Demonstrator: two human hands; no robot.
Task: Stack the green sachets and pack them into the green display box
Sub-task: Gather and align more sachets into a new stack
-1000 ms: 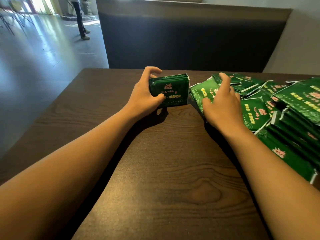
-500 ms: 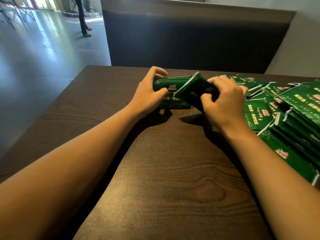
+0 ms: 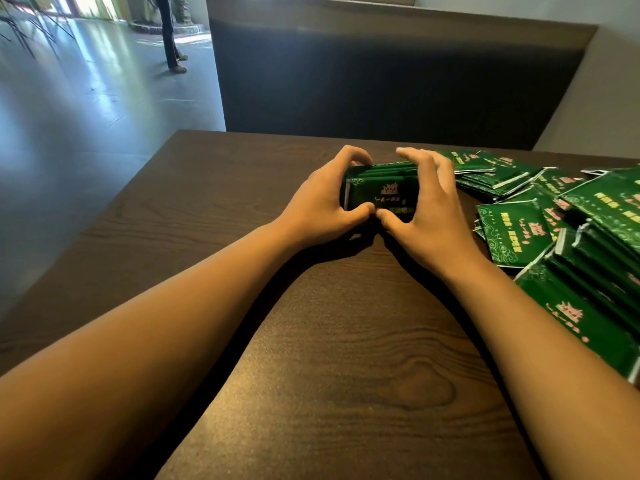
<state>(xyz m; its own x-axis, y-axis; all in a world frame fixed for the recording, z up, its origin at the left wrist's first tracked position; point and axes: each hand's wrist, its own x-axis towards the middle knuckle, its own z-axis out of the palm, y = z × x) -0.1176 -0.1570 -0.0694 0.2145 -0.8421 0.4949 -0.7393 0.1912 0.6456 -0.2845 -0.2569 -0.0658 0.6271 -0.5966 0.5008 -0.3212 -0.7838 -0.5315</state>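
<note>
A stack of green sachets [image 3: 381, 190] stands on edge on the dark wooden table [image 3: 311, 341], its printed face toward me. My left hand [image 3: 322, 202] grips its left side, thumb at the front and fingers curled over the back. My right hand [image 3: 426, 206] holds the right side the same way, and the two thumbs meet at the stack's lower front. A loose pile of green sachets [image 3: 512, 233] lies spread to the right. The large green package [image 3: 609, 258] at the far right may be the display box; I cannot tell.
A dark upholstered bench back [image 3: 381, 74] stands behind the table's far edge. To the left the table edge drops to a shiny floor [image 3: 86, 116], where a person's legs [image 3: 171, 36] stand far off.
My right hand lifted a sachet from the loose pile, carried it left and put it against the front of the stack. Both hands now hold the stack together; the left hand kept its grip.
</note>
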